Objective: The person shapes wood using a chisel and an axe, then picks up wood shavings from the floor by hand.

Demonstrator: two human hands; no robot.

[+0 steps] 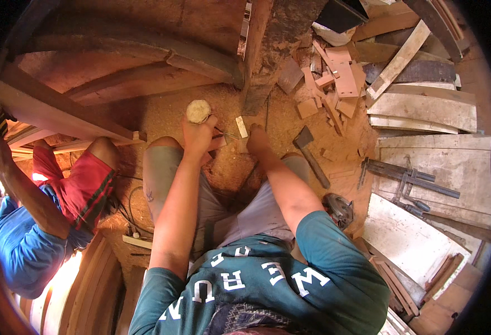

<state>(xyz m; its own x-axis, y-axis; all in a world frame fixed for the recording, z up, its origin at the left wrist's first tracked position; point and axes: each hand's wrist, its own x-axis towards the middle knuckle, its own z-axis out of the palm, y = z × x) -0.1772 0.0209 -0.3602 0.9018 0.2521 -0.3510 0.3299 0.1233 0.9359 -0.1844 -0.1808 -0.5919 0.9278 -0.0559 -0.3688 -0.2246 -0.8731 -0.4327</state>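
My left hand [196, 134] is closed just below a round, pale, wood-like knob [198, 111], apparently gripping the tool it belongs to. A thin metal rod [226, 133] reaches from beside this hand toward my right. My right hand [257, 139] is closed at a short pale strip of wood [241, 127], which sticks up beside its fingers. Both hands are low over the dusty floor, between my bent knees. Beneath them lie small reddish wood pieces [217, 143], partly hidden by my hands. To the right of my right hand rests a hatchet [311, 155] with a wooden handle.
A heap of reddish wood offcuts [343, 78] lies ahead right. Boards [424, 109] and black bar clamps [410, 178] fill the right side. A dark power tool [339, 210] sits by my right thigh. At left, another person [39, 229] sits close by large curved timbers [111, 47].
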